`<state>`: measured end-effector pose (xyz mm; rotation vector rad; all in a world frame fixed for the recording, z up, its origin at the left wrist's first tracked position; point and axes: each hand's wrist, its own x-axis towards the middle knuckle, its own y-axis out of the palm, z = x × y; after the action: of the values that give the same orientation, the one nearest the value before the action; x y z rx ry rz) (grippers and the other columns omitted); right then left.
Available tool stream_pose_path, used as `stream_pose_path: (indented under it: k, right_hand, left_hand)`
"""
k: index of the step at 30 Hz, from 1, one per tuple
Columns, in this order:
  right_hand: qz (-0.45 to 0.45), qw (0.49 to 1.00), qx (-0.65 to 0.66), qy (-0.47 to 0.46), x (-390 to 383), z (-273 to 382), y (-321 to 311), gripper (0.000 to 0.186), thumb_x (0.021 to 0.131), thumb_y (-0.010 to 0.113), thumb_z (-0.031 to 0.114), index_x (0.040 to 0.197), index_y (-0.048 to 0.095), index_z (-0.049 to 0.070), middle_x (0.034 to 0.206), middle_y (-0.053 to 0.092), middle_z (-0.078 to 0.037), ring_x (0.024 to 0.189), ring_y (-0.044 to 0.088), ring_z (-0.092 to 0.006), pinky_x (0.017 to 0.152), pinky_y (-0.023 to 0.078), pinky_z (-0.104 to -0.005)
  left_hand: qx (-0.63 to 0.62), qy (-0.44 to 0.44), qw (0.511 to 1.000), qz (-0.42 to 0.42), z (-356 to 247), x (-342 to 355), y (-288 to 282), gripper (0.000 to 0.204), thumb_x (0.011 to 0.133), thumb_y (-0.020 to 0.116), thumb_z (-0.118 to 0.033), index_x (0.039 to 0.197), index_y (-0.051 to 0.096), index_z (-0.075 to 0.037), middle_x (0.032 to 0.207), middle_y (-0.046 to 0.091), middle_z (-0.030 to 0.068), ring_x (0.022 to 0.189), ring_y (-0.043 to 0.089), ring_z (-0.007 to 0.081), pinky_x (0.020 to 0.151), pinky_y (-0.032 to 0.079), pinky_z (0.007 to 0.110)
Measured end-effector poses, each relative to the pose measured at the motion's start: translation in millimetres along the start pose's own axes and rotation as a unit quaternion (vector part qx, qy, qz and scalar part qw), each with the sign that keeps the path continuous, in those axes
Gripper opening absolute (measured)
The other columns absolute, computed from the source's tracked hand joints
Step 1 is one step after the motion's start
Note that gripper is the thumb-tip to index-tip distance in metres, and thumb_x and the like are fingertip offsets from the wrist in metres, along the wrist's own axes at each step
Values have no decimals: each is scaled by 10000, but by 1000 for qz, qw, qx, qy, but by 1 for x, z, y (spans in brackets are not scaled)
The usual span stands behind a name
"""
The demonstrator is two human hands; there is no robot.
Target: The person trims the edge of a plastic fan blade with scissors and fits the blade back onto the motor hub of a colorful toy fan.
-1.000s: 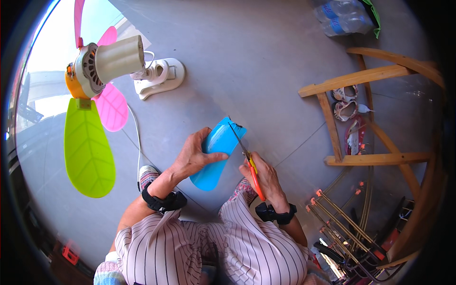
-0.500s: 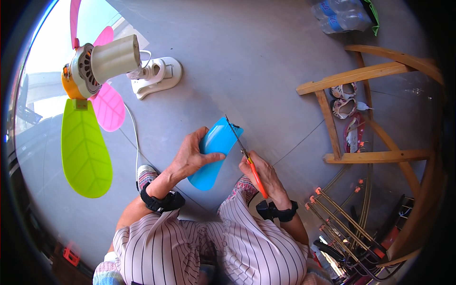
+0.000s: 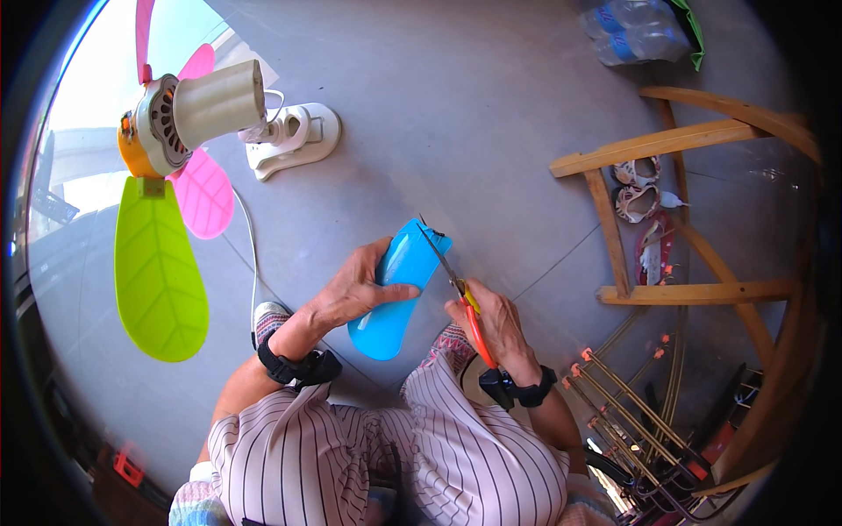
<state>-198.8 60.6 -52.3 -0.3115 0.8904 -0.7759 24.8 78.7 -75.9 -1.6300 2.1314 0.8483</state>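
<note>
My left hand (image 3: 355, 285) is closed on a blue blade-shaped plastic piece (image 3: 392, 320), its thumb lying across the face and its fingers behind. The piece is held tilted, with a small dark bit at its far end. In my right hand (image 3: 502, 329) are scissors (image 3: 474, 323) with orange and yellow handles. Their slightly parted blades point away from me and cross the far right corner of the blue piece; whether they touch it I cannot tell. Ahead to the left stands a fan (image 3: 215, 105) with pink blades and a green leaf-shaped blade (image 3: 160, 272).
The fan's white base (image 3: 296, 140) rests on the grey tiled floor, with a white cable (image 3: 252, 232) running toward my left foot. On the right are a wooden frame (image 3: 667, 147), shoes (image 3: 638, 202) and a metal rack (image 3: 640, 403). Plastic bottles (image 3: 636, 39) lie at the far right.
The scissor blades have parted slightly, and more yellow shows on the handles. The blue piece has shifted a little toward me at its near end. My left hand keeps its hold.
</note>
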Motion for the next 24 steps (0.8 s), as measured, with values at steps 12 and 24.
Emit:
stream_pose_path:
  k: [12, 24]
  right_hand:
    - [-10, 998, -10, -56, -4, -2, 1, 395, 811, 642, 370, 697, 481, 28, 485, 515, -148, 478, 571, -341, 446, 441, -380]
    - [61, 998, -12, -19, -5, -4, -6, 441, 837, 567, 441, 894, 475, 13, 727, 577, -190, 718, 597, -356, 612, 454, -428]
  left_hand:
    - [-26, -20, 999, 26, -4, -3, -5, 517, 690, 754, -225, 1080, 527, 27, 862, 596, 71, 736, 563, 136, 661, 472, 279]
    - [11, -15, 998, 58, -1, -3, -7, 620, 674, 758, -208, 1188, 494, 17, 941, 592, 69, 829, 555, 158, 759, 459, 301]
